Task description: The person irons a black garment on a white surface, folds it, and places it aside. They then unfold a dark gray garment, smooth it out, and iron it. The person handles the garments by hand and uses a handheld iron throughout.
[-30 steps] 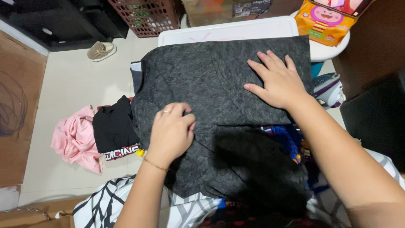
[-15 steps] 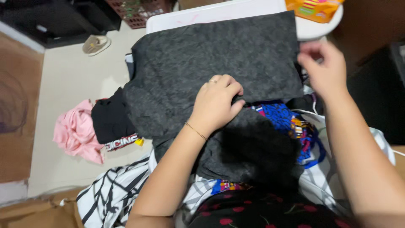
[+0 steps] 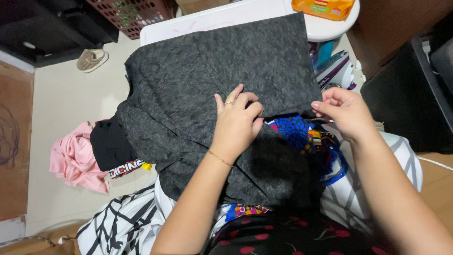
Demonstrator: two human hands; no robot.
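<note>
A dark grey garment lies spread over a white table and hangs down toward my lap. My left hand, with a ring and a thin bracelet, presses on the folded edge of the garment near its middle. My right hand pinches the garment's right lower corner between thumb and fingers. Under that edge a blue patterned cloth shows.
A pink cloth and a black printed shirt lie on the floor at left. An iron stands right of the table, an orange packet on a round white top. A shoe and a brown crate lie beyond.
My right hand came off the flat garment, swung right, then came down to pinch its right corner. My left hand slid right along the fold. The view shifted.
</note>
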